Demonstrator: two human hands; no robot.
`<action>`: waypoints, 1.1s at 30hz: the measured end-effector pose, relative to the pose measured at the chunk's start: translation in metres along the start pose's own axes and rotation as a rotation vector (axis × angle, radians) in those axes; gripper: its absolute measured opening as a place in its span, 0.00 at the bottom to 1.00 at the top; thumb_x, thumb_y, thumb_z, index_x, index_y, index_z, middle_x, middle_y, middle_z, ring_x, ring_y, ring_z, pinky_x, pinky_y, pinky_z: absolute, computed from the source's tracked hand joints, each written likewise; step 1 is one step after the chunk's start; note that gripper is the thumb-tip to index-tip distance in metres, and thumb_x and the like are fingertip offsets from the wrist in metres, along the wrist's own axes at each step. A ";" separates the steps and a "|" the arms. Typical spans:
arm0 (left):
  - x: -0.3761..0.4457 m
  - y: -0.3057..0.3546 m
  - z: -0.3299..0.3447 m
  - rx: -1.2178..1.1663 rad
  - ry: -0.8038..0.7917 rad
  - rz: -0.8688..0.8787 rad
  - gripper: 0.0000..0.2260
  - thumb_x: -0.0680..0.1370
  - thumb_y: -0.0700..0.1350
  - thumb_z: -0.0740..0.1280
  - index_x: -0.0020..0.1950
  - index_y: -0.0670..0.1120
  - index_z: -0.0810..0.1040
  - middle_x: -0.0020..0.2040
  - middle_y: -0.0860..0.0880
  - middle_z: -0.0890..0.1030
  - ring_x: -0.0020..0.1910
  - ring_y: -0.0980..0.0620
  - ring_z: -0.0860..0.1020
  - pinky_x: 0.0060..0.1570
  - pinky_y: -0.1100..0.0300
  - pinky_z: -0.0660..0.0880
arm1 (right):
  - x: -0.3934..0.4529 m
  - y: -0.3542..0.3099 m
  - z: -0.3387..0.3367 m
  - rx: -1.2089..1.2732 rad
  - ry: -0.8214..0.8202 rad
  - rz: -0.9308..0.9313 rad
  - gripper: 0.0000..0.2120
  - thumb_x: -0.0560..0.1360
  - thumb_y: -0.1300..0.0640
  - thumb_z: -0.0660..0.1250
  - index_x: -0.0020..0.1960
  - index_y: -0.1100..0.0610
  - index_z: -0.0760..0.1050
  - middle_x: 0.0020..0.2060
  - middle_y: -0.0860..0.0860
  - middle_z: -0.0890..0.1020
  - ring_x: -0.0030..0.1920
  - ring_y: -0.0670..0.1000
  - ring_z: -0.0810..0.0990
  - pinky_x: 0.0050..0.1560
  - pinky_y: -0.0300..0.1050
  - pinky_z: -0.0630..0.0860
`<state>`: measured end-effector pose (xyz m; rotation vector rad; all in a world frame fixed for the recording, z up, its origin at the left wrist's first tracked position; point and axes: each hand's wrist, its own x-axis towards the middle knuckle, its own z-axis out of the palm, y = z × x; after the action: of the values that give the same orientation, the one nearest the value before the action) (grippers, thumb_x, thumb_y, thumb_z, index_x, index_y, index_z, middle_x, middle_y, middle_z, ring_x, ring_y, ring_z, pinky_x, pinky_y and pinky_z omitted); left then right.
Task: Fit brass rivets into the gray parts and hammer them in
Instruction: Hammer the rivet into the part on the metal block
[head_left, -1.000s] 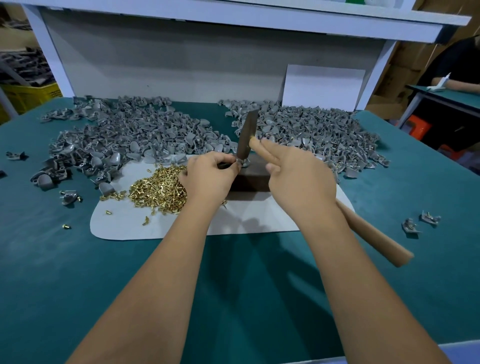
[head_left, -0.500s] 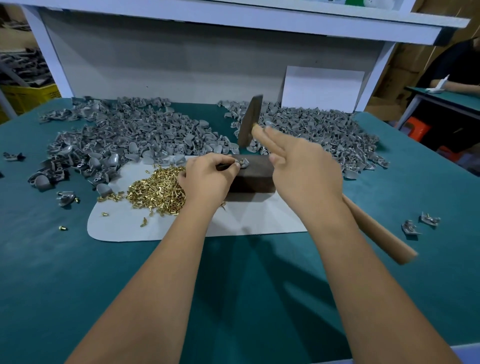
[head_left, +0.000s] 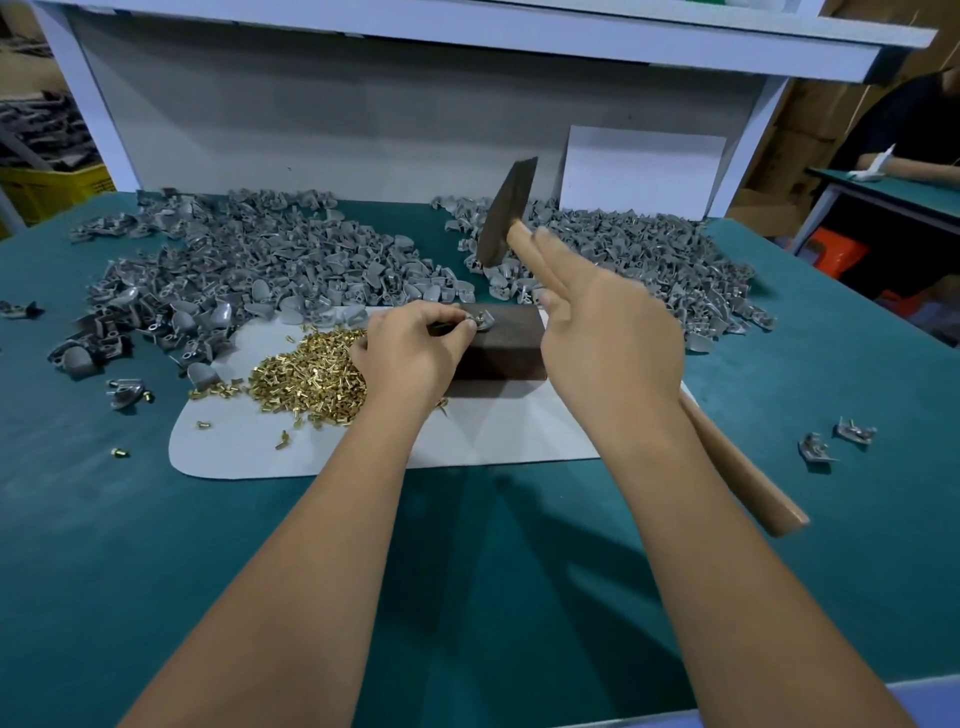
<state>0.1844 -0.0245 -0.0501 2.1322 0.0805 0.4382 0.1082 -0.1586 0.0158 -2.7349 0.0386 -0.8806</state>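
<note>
On the dark block (head_left: 501, 343) at the middle of the table, the left hand (head_left: 410, 353) pinches a gray part (head_left: 480, 320) with curled fingertips, holding it flat on the block's top with a brass rivet standing in it. The right hand (head_left: 610, 338) grips the wooden handle of a hammer (head_left: 506, 213), 2 fingers laid straight along the handle, the head raised above and behind the block, well apart from the part. Judging by this, 1 rivet is seated and waiting for its blow. Just left of the block a heap of loose rivets (head_left: 306, 376) lies on a pale mat (head_left: 498, 436), with a few strays on the green table (head_left: 467, 571). Behind, 2 big piles of gray parts spread out, the left pile (head_left: 234, 270) and the right pile (head_left: 649, 249); whether either one is finished work I cannot tell. Off to the right lie 2 separate parts (head_left: 836, 439). With so many rivets unused, I would judge much of the job remains.
</note>
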 end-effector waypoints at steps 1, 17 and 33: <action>0.000 0.000 0.000 -0.015 -0.010 0.000 0.05 0.75 0.57 0.72 0.39 0.63 0.81 0.53 0.60 0.83 0.66 0.51 0.72 0.65 0.47 0.60 | -0.004 0.000 0.002 -0.041 -0.056 -0.019 0.26 0.78 0.56 0.61 0.71 0.35 0.61 0.46 0.51 0.83 0.44 0.57 0.81 0.35 0.45 0.64; -0.002 0.000 -0.003 -0.054 -0.046 -0.029 0.05 0.77 0.56 0.68 0.48 0.61 0.84 0.56 0.63 0.82 0.66 0.51 0.70 0.56 0.53 0.52 | 0.015 0.029 0.034 0.066 -0.151 0.391 0.05 0.80 0.59 0.55 0.54 0.56 0.69 0.45 0.56 0.78 0.42 0.60 0.72 0.33 0.46 0.59; -0.002 0.002 -0.012 -0.202 -0.101 -0.088 0.16 0.75 0.53 0.71 0.28 0.66 0.79 0.44 0.69 0.79 0.65 0.51 0.72 0.70 0.45 0.63 | 0.011 0.037 0.048 0.063 -0.172 0.453 0.09 0.80 0.57 0.57 0.57 0.58 0.73 0.51 0.59 0.80 0.44 0.58 0.71 0.34 0.45 0.59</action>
<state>0.1780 -0.0164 -0.0426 1.9406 0.0694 0.2739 0.1467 -0.1837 -0.0248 -2.5718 0.5605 -0.5094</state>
